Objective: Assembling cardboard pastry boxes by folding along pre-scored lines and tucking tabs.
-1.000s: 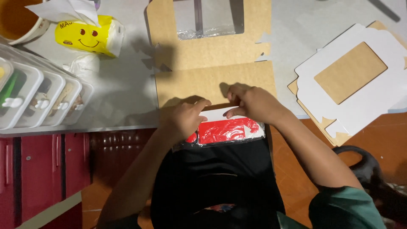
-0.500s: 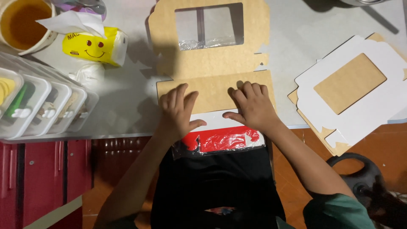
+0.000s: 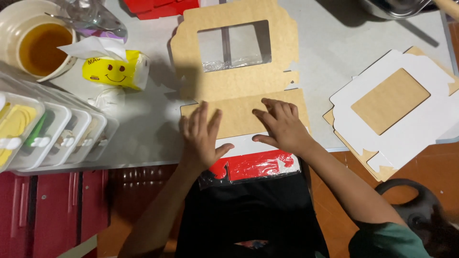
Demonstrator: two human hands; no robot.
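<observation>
A flat brown cardboard box blank [image 3: 239, 79] with a clear plastic window lies on the grey table [image 3: 143, 129]. My left hand [image 3: 201, 136] rests flat, fingers spread, on the blank's lower flap at its left end. My right hand [image 3: 282, 125] presses on the same flap toward its right end, fingers bent and apart. Below the flap, at the table edge, a red and white panel [image 3: 256, 162] shows between my wrists. Neither hand grips anything.
A stack of white and brown box blanks [image 3: 397, 112] lies at the right. At the left stand a row of clear lidded containers [image 3: 52, 131], a yellow tissue pack with a smiley [image 3: 114, 71] and a cup of amber liquid [image 3: 40, 45]. Red box blanks [image 3: 158, 5] lie at the far edge.
Both hands moved from the flap's near edge up onto it and flattened out. The camera tilted, so the table contents sit lower in view.
</observation>
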